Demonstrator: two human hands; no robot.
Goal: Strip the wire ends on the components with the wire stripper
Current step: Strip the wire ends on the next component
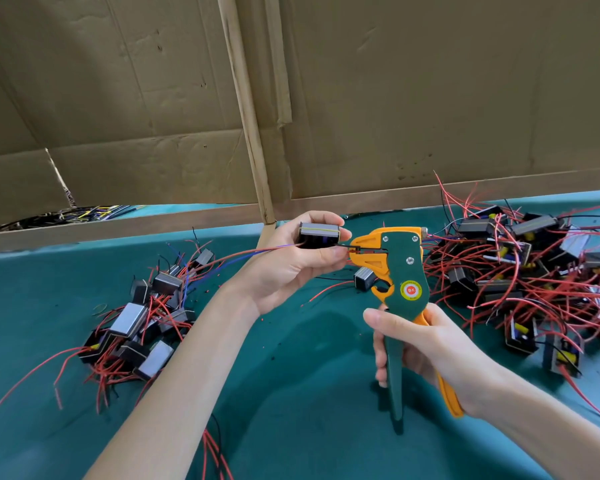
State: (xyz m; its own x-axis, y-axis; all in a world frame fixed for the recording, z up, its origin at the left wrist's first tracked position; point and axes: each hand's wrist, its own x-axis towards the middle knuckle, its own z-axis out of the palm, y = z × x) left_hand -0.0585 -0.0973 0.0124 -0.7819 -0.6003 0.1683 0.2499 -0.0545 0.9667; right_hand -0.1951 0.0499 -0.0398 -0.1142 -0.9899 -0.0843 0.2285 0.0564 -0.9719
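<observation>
The component (318, 234) I'm working on, a small dark block with a grey band round its top, sits up in front of me above the table, pinched in my left hand (291, 268) with the thumb along its near side and the fingers curled over the top. A short black wire (340, 244) runs from its right side straight into the orange jaws of the wire stripper (400, 268), whose head points left, just beside my fingertips. The component's red and blue leads (250, 252) trail off to the left behind my hand. My right hand (426, 348) grips the stripper lower down, fingers wrapped round the green handle and the orange one lying against my palm (the two handles stand apart in a narrow V). Under the stripper's head one loose component (362, 278) lies on the green table (291, 375), a red wire stretching from near it towards me. To my left is a pile of components (142, 320) tangled in red wires, and to my right a larger pile (534, 265), thicker with red wire. Behind the table stands a wall of cardboard (430, 98) with a wooden strip (246, 109) leaning down across it, and at far left a bundle of dark and yellow wires (70, 214) shows under the cardboard's edge.
</observation>
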